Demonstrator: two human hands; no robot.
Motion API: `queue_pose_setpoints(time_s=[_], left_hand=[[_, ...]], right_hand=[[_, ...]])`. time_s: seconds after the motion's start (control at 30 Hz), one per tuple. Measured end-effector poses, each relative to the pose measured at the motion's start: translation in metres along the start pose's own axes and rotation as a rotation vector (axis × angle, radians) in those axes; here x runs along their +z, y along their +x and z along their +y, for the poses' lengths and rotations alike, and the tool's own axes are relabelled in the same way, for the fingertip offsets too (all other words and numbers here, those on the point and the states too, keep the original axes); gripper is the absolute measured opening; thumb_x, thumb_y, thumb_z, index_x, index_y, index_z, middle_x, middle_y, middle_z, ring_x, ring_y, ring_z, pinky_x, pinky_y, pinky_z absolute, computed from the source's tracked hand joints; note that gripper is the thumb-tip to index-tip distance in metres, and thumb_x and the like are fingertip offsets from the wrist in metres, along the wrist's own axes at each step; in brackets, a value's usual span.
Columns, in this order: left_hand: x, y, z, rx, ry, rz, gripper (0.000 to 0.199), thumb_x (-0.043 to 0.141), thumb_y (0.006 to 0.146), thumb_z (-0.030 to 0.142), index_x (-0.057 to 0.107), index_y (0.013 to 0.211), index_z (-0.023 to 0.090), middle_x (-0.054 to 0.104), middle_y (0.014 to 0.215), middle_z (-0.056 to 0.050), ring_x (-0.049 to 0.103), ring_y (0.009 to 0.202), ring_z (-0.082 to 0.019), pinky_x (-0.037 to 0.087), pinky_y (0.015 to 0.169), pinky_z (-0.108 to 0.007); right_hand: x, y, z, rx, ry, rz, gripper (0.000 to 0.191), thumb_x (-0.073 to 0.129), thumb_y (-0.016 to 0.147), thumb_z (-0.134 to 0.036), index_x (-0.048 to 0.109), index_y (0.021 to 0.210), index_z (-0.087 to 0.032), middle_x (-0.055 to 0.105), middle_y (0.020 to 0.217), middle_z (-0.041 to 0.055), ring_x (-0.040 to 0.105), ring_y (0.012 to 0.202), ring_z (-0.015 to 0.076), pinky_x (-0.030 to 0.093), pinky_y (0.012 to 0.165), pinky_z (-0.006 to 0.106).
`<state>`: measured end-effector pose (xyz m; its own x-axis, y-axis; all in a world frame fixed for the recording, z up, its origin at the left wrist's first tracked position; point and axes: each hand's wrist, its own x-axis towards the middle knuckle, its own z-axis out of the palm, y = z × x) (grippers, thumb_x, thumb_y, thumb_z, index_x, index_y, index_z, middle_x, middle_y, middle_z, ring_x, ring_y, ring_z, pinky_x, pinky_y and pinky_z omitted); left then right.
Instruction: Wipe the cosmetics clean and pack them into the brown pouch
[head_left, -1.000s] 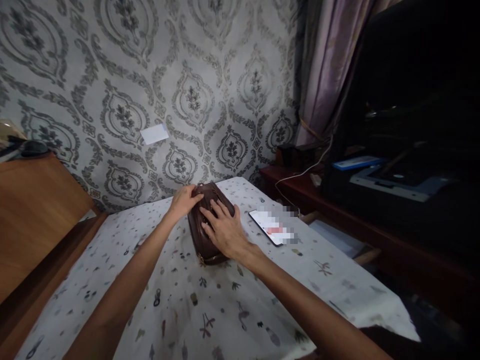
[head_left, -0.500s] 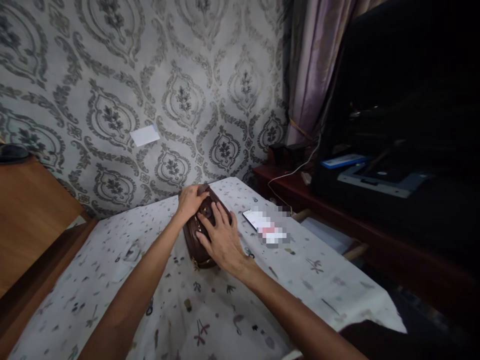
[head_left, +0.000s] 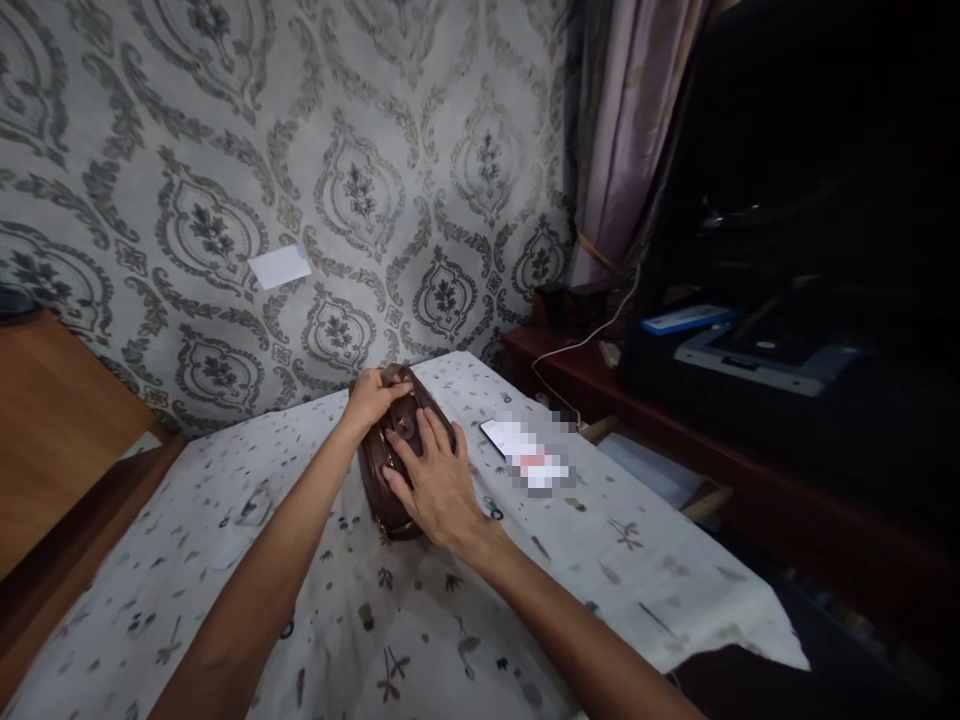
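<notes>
A dark brown handbag (head_left: 379, 497) with gold-coloured metal fittings lies on the patterned white cloth. At its far left end, my left hand (head_left: 369, 402) is closed over the edge, its thumb reaching across the top near a small gold clasp. My right hand (head_left: 441, 485) rests on the near right part of the bag, palm down with the fingers spread over the leather. Parts of the bag are hidden beneath both hands. To the right, apart from my hands, a phone (head_left: 517, 447) lies with its screen lit and partly blurred.
The cloth-covered surface (head_left: 450, 660) ends at the right beside a dark red cabinet (head_left: 517, 345) with an open drawer (head_left: 709, 497). A white cable (head_left: 551, 357) hangs near it. A wooden panel (head_left: 67, 420) stands at left. Patterned wallpaper (head_left: 360, 190) carries a white card (head_left: 280, 266).
The whole view has shifted slightly, so the bag and hands appear a little further left. Both hands keep nearly the same places on the bag.
</notes>
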<state>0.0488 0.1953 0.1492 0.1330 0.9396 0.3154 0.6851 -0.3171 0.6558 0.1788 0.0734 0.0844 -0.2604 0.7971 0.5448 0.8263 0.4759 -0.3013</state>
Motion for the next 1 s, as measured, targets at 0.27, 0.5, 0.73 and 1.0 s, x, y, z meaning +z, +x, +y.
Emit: queue_pose_setpoints(time_s=[0.27, 0.5, 0.73, 1.0], left_hand=[[-0.004, -0.007, 0.003, 0.05, -0.032, -0.051, 0.015, 0.068, 0.071, 0.031, 0.061, 0.072, 0.017, 0.063, 0.067, 0.003, 0.06, 0.066, -0.014, 0.047, 0.066, -0.025], [-0.029, -0.015, -0.005, 0.112, 0.125, 0.024, 0.017, 0.071, 0.072, 0.025, 0.07, 0.087, 0.018, 0.071, 0.088, -0.003, 0.063, 0.09, -0.021, 0.047, 0.084, -0.031], [-0.045, -0.029, -0.018, 0.083, 0.254, 0.091, 0.017, 0.064, 0.08, 0.032, 0.067, 0.072, 0.018, 0.065, 0.067, -0.001, 0.056, 0.068, -0.018, 0.042, 0.068, -0.029], [-0.041, -0.027, -0.023, 0.045, 0.257, 0.116, 0.015, 0.064, 0.079, 0.029, 0.069, 0.073, 0.016, 0.067, 0.068, -0.001, 0.055, 0.067, -0.017, 0.039, 0.064, -0.027]], right_hand=[[0.0, 0.0, 0.0, 0.009, -0.013, -0.013, 0.047, 0.047, 0.099, -0.047, 0.057, 0.14, -0.024, 0.041, 0.156, 0.0215, 0.029, 0.149, 0.0349, 0.022, 0.116, 0.06], [-0.002, -0.001, 0.0, 0.002, 0.006, 0.005, 0.053, 0.048, 0.099, -0.043, 0.046, 0.149, -0.024, 0.036, 0.16, 0.0184, 0.026, 0.15, 0.0335, 0.023, 0.117, 0.059], [-0.006, -0.003, -0.006, 0.001, -0.023, -0.024, 0.043, 0.046, 0.101, -0.036, 0.053, 0.143, -0.035, 0.035, 0.161, 0.0138, 0.024, 0.15, 0.0375, 0.025, 0.113, 0.066], [-0.006, -0.002, -0.009, -0.002, -0.045, 0.0, 0.039, 0.049, 0.1, -0.036, 0.059, 0.137, -0.038, 0.044, 0.156, 0.0117, 0.027, 0.148, 0.0366, 0.028, 0.111, 0.066]])
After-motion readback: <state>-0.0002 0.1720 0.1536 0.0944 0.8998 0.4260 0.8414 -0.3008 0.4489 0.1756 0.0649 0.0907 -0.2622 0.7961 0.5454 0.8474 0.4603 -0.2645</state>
